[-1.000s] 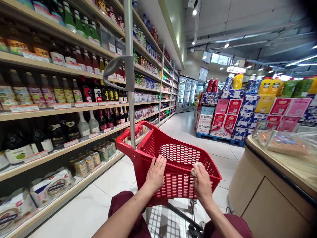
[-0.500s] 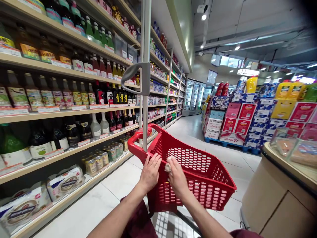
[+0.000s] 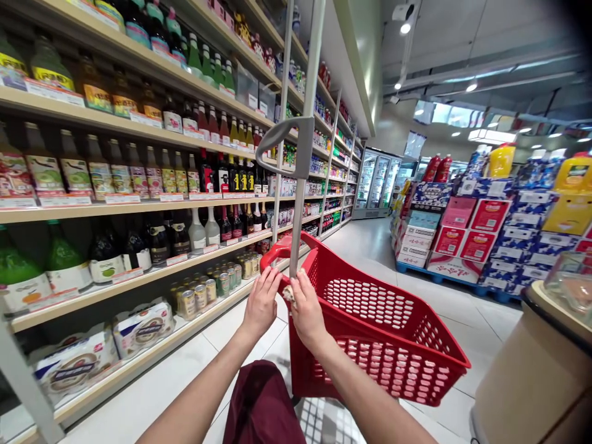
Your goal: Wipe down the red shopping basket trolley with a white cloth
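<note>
A red plastic shopping basket [image 3: 383,327] on a wheeled frame stands in front of me in a shop aisle. A grey pole with a loop handle [image 3: 296,142] rises from its near corner. My left hand [image 3: 261,302] grips the basket's near rim by the foot of the pole. My right hand [image 3: 306,309] is closed on a small crumpled whitish cloth [image 3: 288,293] and presses it against the rim at the pole's base. Both hands sit side by side, almost touching.
Long shelves of bottles [image 3: 139,172], cans [image 3: 208,293] and multipacks [image 3: 78,361] line the left side. Stacked drink cartons [image 3: 467,234] stand on a pallet at the right. A beige counter [image 3: 531,370] juts in at the lower right. The white tiled floor [image 3: 365,240] runs ahead towards fridges [image 3: 377,182].
My right hand with the cloth slid left along the basket's near rim to the pole's base. My left hand also shifted left. The basket turned relative to me.
</note>
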Motion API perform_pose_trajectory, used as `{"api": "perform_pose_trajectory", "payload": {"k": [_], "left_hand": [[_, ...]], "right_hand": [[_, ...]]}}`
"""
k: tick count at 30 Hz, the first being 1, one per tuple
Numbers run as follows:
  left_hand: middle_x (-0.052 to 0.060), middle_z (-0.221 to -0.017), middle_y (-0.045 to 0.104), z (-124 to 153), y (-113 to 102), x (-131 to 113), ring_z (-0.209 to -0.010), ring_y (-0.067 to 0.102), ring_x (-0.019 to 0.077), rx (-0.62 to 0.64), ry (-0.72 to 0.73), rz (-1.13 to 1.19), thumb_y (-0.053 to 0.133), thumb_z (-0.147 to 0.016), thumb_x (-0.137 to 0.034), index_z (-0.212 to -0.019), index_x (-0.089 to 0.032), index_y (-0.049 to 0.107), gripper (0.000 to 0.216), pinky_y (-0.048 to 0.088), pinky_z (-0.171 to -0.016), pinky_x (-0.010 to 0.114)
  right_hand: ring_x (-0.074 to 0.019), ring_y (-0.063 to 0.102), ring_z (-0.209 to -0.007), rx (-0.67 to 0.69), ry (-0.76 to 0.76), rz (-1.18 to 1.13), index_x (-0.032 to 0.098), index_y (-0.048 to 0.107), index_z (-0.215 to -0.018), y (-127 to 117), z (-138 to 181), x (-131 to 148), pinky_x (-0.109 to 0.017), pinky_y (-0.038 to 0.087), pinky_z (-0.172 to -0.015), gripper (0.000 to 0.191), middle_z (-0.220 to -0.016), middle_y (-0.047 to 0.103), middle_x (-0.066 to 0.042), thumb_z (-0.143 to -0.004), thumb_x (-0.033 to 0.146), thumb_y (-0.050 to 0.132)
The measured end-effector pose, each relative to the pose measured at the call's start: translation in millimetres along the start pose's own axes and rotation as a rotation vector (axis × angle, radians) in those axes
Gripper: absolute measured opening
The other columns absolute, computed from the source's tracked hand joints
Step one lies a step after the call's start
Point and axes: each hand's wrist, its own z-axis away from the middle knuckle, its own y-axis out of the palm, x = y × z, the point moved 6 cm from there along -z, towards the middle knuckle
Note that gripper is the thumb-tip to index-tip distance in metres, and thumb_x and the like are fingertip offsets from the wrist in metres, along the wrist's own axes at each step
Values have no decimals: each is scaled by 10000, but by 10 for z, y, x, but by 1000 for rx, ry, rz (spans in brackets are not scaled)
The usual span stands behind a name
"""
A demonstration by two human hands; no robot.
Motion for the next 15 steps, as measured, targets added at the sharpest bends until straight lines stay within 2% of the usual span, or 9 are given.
{"api": "perform_pose_trajectory", "payload": {"k": [3, 5, 7, 10, 12, 13, 15], "left_hand": [[79, -1336, 416, 22, 8, 33, -1291, 258, 220, 35, 7, -19, 349, -621, 41, -1332, -181, 290, 747, 323, -1019, 471], [82, -1348, 403, 28, 12, 47, -1301, 235, 211, 49, 4, -19, 343, -616, 46, -1335, -164, 288, 751, 314, -1030, 453], [85, -1355, 393, 24, 14, 52, -1307, 222, 204, 63, 4, -17, 343, -615, 45, -1343, -155, 275, 758, 310, -1034, 444], [78, -1369, 373, 15, 12, 67, -1308, 221, 206, 100, 3, -31, 352, -609, 39, -1347, -158, 268, 769, 298, -1038, 452], [71, -1373, 368, 13, 7, 85, -1307, 223, 203, 124, 10, -45, 350, -613, 40, -1340, -161, 286, 757, 286, -1041, 454], [70, -1373, 369, 14, 5, 94, -1308, 222, 200, 134, 19, -49, 345, -617, 42, -1335, -160, 296, 747, 281, -1042, 454], [74, -1367, 377, 22, 3, 108, -1310, 215, 197, 141, 39, -49, 334, -624, 48, -1327, -154, 311, 732, 286, -1035, 454]], "right_hand": [[-215, 232, -1296, 51, -174, -9, 249, 323, -1325, -138, 87, 64, -449, 368, -999, 550, -1394, 313, -81, -820, 40, 379], [-203, 253, -1290, 87, -274, -12, 262, 293, -1338, -336, -23, 58, -421, 375, -1002, 553, -1396, 314, -58, -834, 46, 359], [-205, 246, -1293, 35, -281, -8, 236, 246, -1358, -549, -446, 59, -421, 352, -1022, 545, -1415, 273, -59, -849, 57, 322], [-222, 154, -1320, -125, -354, 21, 221, 284, -1344, -743, -1319, 178, -465, 248, -1068, 488, -1430, 237, -23, -870, 121, 341], [-211, 96, -1329, -100, -400, 80, 191, 317, -1327, -694, -1653, 223, -478, 180, -1084, 454, -1425, 252, -22, -880, 118, 313], [-201, 86, -1330, -44, -434, 106, 177, 336, -1316, -623, -1663, 232, -476, 166, -1087, 446, -1418, 271, -27, -879, 101, 295], [-177, 108, -1327, 125, -526, 134, 163, 376, -1292, -429, -1390, 232, -448, 187, -1090, 444, -1387, 336, -38, -869, 71, 275]]}}
